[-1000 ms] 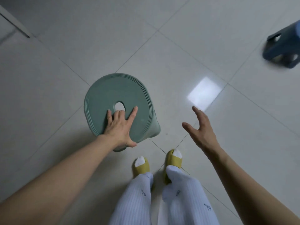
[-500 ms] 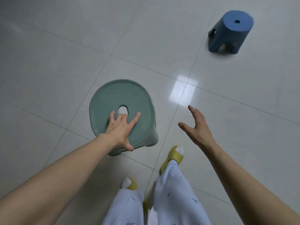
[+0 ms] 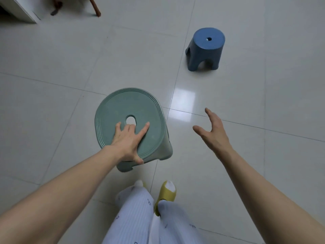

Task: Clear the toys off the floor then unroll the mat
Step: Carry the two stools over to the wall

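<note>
Your left hand (image 3: 129, 143) grips the round green plastic stool (image 3: 131, 120), fingers (image 3: 117, 126) at its centre hole, thumb under the rim. Your right hand (image 3: 213, 133) hangs spread and empty; the small blue plastic stool (image 3: 204, 49) stands well ahead on the tiled floor (image 3: 52, 67), nearer that hand.

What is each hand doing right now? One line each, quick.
Left hand: grips the green stool, fingers spread on the seat, thumb hooked under its near edge.
Right hand: open, holding nothing, in the air over the floor.

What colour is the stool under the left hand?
Pale green stool, seen clearly in the head view.
</note>
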A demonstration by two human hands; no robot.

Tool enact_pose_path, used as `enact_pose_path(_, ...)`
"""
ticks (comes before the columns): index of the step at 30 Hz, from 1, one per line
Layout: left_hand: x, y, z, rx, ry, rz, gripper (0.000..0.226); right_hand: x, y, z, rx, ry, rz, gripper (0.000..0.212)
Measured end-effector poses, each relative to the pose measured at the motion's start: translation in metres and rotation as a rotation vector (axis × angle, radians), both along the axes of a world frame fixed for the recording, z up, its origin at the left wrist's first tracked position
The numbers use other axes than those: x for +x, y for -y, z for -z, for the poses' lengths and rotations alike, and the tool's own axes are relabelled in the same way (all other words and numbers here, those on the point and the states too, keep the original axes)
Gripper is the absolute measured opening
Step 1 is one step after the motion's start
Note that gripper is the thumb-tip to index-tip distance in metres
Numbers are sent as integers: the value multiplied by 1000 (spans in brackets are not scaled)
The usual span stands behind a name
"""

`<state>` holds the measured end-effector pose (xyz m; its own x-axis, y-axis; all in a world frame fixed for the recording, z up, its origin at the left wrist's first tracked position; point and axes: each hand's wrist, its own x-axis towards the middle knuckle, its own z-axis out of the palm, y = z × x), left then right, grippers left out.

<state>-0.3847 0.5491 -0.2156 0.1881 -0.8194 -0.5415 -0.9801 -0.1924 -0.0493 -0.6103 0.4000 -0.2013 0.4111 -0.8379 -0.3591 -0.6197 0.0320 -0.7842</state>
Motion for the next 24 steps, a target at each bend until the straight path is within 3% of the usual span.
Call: enact_pose_path(24, 108, 376, 19, 41, -19, 164, 127, 92, 321, 10, 12, -72, 182, 73)
